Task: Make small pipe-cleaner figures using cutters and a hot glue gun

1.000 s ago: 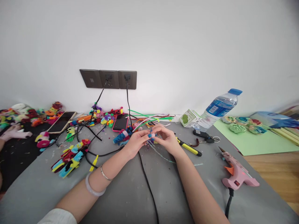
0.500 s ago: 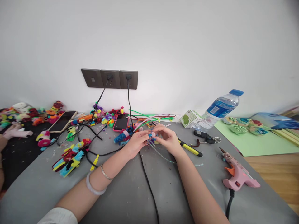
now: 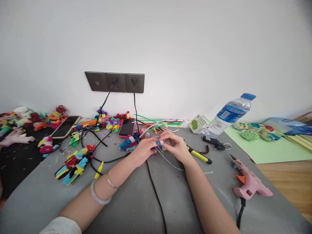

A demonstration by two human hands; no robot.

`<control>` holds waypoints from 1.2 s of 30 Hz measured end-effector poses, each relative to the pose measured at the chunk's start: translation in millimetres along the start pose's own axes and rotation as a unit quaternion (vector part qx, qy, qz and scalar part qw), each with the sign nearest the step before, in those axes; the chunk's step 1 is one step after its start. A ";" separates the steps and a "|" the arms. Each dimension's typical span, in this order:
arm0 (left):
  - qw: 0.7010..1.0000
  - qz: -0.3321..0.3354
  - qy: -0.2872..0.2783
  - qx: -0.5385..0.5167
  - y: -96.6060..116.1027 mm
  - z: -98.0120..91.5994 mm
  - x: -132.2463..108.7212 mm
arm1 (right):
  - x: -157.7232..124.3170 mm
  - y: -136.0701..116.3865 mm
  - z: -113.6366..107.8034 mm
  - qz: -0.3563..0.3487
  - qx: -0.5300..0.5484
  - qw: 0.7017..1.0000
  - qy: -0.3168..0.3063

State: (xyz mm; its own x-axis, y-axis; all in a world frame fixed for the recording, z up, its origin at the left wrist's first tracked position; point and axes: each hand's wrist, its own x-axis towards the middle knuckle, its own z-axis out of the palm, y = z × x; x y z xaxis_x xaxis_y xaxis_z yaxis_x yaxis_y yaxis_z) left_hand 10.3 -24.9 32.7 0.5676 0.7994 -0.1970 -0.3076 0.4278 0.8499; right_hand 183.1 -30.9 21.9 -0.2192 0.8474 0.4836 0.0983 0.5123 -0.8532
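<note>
My left hand (image 3: 143,150) and my right hand (image 3: 175,148) meet above the middle of the grey table, fingertips almost touching. Both are closed in a pinch on glittery, pale tinsel pipe cleaners (image 3: 168,160). One long strand trails from the fingers, passes by the right wrist and ends on the table to the right. The pinched ends are largely hidden by the fingers. Just behind my left hand lies a blue fuzzy pipe-cleaner figure (image 3: 127,143). A yellow-and-black utility knife (image 3: 198,154) rests to the right of my right hand.
A pink glue gun (image 3: 251,182) lies at right, near keys (image 3: 220,146), a tilted water bottle (image 3: 230,113) and a small green-white box (image 3: 198,124). Black cables (image 3: 153,188) cross the table. Fuzzy figures (image 3: 75,164) and two phones (image 3: 65,126) lie left; loose pipe cleaners (image 3: 168,123) lie behind.
My fingers have shifted slightly on the tinsel pipe cleaners, while both hands stay in nearly the same place. At the far left edge, another person's hand has drawn back from a second pink glue gun.
</note>
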 end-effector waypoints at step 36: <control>0.997 0.000 0.014 -0.072 -3.6 2.7 0.3 | 0.6 -1.8 0.4 -0.015 0.046 0.999 -0.017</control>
State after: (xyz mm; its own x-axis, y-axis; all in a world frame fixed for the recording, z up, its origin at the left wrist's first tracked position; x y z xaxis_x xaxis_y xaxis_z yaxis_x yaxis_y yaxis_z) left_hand 13.6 -27.4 30.9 0.5467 0.8097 -0.2132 -0.4141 0.4828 0.7716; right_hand 182.5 -31.4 23.7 -0.2527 0.8262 0.5036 0.0025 0.5210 -0.8535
